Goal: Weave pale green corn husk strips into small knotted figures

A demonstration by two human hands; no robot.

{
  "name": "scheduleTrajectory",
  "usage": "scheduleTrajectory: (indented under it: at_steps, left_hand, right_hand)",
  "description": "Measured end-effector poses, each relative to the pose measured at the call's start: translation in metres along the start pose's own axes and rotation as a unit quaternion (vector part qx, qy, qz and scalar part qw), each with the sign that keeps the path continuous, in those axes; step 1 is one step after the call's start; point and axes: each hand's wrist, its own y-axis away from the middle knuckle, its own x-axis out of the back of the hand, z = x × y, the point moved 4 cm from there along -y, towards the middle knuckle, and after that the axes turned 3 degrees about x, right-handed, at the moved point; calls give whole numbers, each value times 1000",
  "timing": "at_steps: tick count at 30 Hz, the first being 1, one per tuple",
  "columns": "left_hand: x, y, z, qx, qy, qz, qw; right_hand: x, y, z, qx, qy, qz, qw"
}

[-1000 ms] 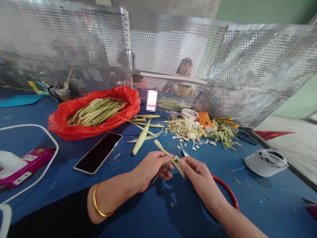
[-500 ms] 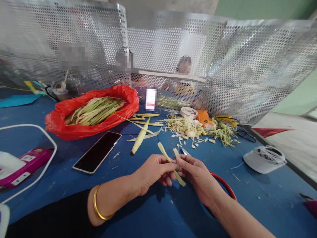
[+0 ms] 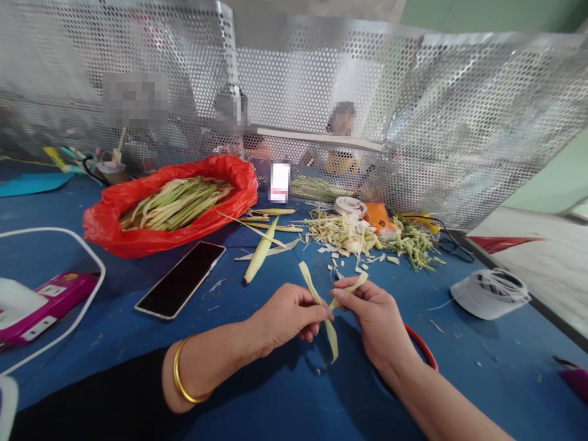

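Note:
My left hand [image 3: 294, 311] pinches a pale green husk strip [image 3: 331, 340] between thumb and fingers; the strip sticks out above and below the grip. Close by on the right, my right hand [image 3: 367, 306] pinches another part of pale husk [image 3: 356, 285], which crosses toward the left fingertips. Whether these are one folded strip or two is hidden by the fingers. Scissors with red handles [image 3: 420, 346] lie partly under the right hand, blade tip beyond it. A whole pale husk piece [image 3: 261, 252] lies on the blue table [image 3: 257, 398] ahead of the left hand.
A red plastic bag [image 3: 108, 229] of long husks stands at the back left. Nearer are a phone [image 3: 181, 282] and a purple power strip [image 3: 50, 306] with a white cable. Husk scraps [image 3: 342, 233], tape [image 3: 350, 206] and a white string bundle [image 3: 489, 294] lie right; perforated metal panels [image 3: 312, 73] stand behind.
My right hand has turned and moved slightly right, swinging its husk end out to the right. The strip in my left hand now hangs more steeply.

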Motion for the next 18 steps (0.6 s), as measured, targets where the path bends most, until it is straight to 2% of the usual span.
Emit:
scheduleTrajectory:
  at_steps: [3,7,13,18]
  left_hand:
    - [1,0,0,1,-12,7,1000]
    - [2,0,-6,17,21,47,999]
    - [7,-2,-5,-8,104,106,989]
    - [7,-3,-5,-23,115,85,989]
  right_hand:
    - [1,-2,-1,2,-1,-2,1000]
    - [2,-4,-7,7,33,-24,999]
    - [-7,1,-8,31,161,-130,978]
    - [-6,3,-11,107,261,-100,954]
